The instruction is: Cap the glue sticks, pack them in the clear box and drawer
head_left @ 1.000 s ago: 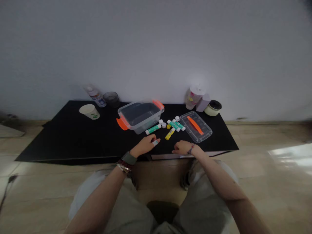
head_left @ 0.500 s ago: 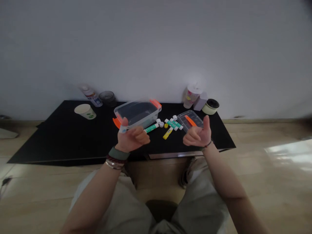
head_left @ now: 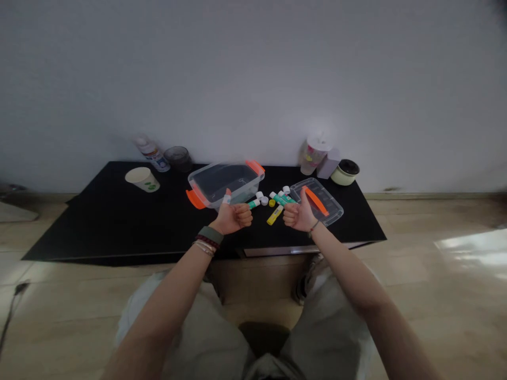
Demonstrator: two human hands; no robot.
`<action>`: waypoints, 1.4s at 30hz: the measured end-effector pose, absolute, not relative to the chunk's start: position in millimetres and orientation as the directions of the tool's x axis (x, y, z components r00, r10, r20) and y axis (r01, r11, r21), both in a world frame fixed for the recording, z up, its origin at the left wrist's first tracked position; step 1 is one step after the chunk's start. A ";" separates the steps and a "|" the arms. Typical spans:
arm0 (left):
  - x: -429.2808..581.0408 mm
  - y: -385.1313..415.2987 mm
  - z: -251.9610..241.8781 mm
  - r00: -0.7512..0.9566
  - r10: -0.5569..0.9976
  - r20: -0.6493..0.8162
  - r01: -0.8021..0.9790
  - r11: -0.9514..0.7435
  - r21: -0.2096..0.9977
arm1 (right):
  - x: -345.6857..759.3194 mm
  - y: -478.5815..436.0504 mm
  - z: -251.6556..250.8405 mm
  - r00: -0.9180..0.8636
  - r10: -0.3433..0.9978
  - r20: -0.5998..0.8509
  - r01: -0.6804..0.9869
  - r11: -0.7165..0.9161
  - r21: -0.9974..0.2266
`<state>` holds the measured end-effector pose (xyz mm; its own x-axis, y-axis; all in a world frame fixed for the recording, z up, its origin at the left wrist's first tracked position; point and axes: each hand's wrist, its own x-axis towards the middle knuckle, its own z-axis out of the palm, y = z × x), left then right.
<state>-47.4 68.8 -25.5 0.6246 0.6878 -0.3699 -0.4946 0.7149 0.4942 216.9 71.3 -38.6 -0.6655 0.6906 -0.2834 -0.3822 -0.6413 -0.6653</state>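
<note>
Both hands hover over the front of the black table, thumbs raised and other fingers curled. My left hand (head_left: 232,217), a small wrap on its thumb, is closed with nothing in it, in front of the clear plastic box (head_left: 247,191) with orange latches. My right hand (head_left: 300,215) makes the same empty fist, just left of the clear lid (head_left: 336,210) with its orange handle (head_left: 317,201). Between the hands lie several green glue sticks (head_left: 276,199), partly hidden, a yellow glue stick (head_left: 274,215), a yellow cap (head_left: 271,202) and several white caps (head_left: 264,201).
A paper cup (head_left: 143,180), a spray can (head_left: 154,157) and a dark glass bowl (head_left: 178,158) stand at the left. Along the back right are a lidded plastic cup (head_left: 311,158), a pale box (head_left: 328,164) and a cream pot (head_left: 344,175). A wall rises behind the black table (head_left: 119,221).
Both hands have come closer together, the left moving right and the right moving left. Their fingers have curled in tighter. More of the lid now shows.
</note>
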 end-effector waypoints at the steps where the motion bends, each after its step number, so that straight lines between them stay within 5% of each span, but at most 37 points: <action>1: -47.7 69.0 -27.6 0.627 0.684 -0.372 -0.496 0.720 0.485 | 216.0 70.0 -39.4 -0.681 0.672 -0.290 -0.364 -0.655 -0.662; 13: -47.5 67.7 -28.5 0.633 0.693 -0.347 -0.544 0.716 0.437 | 212.0 67.2 -42.9 -0.761 0.612 -0.215 -0.356 -0.672 -0.650; 36: -48.8 66.6 -20.7 0.596 0.723 -0.349 -0.550 0.685 0.478 | 208.3 64.6 -37.9 -0.689 0.661 -0.298 -0.274 -0.618 -0.737; 39: -44.1 67.4 -22.8 0.594 0.725 -0.350 -0.487 0.670 0.561 | 207.0 67.7 -43.9 -0.610 0.715 -0.341 -0.170 -0.539 -0.825; 42: -34.1 65.2 -30.8 0.533 0.752 -0.387 -0.359 0.615 0.702 | 203.1 69.3 -54.3 -0.347 0.865 -0.362 0.133 -0.337 -0.932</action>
<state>-34.1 65.2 -30.8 0.5331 0.7524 -0.3869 -0.3594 0.6154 0.7015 203.1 69.3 -54.3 -0.3471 0.8651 -0.3621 0.1327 -0.3369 -0.9321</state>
